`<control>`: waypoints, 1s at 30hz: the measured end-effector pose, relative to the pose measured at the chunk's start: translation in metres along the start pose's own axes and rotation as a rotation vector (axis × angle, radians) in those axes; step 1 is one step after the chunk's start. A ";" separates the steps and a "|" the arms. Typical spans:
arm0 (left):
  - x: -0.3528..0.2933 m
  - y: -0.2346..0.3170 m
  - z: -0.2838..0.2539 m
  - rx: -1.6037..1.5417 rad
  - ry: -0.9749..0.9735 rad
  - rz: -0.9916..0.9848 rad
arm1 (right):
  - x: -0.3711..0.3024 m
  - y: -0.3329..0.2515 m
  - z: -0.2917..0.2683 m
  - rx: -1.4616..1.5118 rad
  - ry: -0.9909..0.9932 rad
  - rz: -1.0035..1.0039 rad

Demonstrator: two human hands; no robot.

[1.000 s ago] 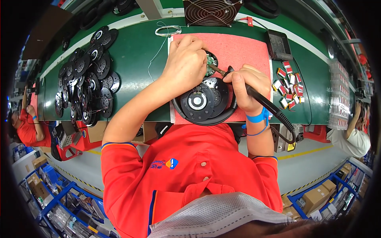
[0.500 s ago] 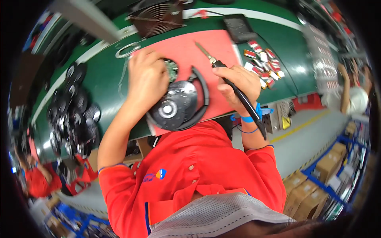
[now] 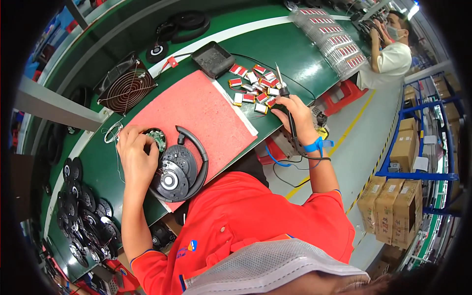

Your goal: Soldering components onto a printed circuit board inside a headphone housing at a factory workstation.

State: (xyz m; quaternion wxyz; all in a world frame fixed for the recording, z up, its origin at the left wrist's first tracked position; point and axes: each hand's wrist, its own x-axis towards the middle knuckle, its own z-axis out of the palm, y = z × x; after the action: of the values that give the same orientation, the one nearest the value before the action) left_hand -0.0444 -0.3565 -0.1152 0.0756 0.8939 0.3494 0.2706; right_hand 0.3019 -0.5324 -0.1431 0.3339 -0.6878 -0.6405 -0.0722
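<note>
My left hand (image 3: 137, 156) is closed with its fingertips on the rim of an open headphone ear cup (image 3: 157, 139), whose green circuit board shows. Just beside it, the black headphones (image 3: 194, 147) rest on the pink mat, headband curving to the right and a round plate with a white ring on the near cup. In my right hand (image 3: 299, 117) is a soldering iron (image 3: 292, 123) with a black handle, its metal tip pointing up and away. That tip is by the right side of a pile of small red, white and silver battery cells (image 3: 253, 87).
Behind the batteries stands a black tray (image 3: 213, 59). A fan with a round grille (image 3: 127, 91) is at the mat's far left. Many black round headphone parts (image 3: 83, 211) are heaped at left. Clear plastic trays (image 3: 334, 42) lie at far right, near a co-worker (image 3: 396, 54).
The view has turned to the right. My right hand has carried the soldering iron from above the mat to beside the battery pile. My left hand stays at the ear cup.
</note>
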 end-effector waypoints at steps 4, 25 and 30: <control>0.001 0.000 0.000 -0.025 -0.009 -0.022 | 0.011 0.000 0.003 0.063 -0.008 -0.042; -0.009 0.009 -0.018 -0.893 0.087 -0.203 | 0.103 -0.180 0.098 0.889 -0.198 -0.203; -0.013 -0.007 -0.021 -0.943 0.139 -0.236 | 0.111 -0.189 0.111 0.881 -0.201 -0.278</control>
State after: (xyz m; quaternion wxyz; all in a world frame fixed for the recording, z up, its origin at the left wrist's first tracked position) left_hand -0.0674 -0.3608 -0.1054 0.4787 0.6964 0.2922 0.4477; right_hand 0.1090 -0.3871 -0.1003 0.5177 -0.3917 -0.7253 0.2293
